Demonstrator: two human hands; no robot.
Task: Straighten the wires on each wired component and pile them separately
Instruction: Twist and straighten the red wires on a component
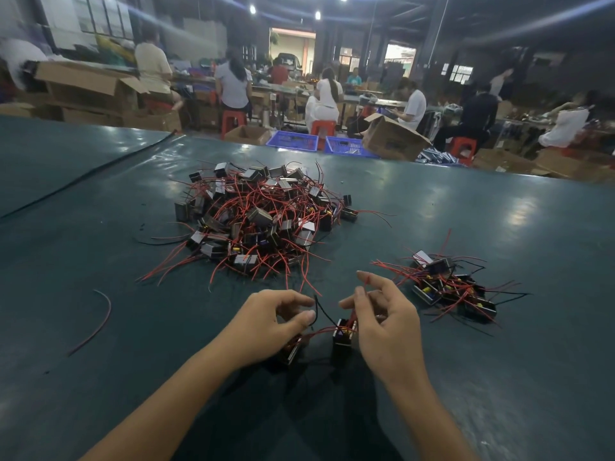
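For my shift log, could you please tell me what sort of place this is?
Likely a factory assembly hall: a big heap of wired parts on a long green table, cardboard boxes, and workers seated on red stools behind.

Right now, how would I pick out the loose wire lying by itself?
On the dark green table, look left of the big tangled heap of black blocks with red wires. The curved red wire lies alone there, attached to no block, unlike the heap's wires.

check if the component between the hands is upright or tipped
Upright: the component has its wired end up, wires rising into the right hand.
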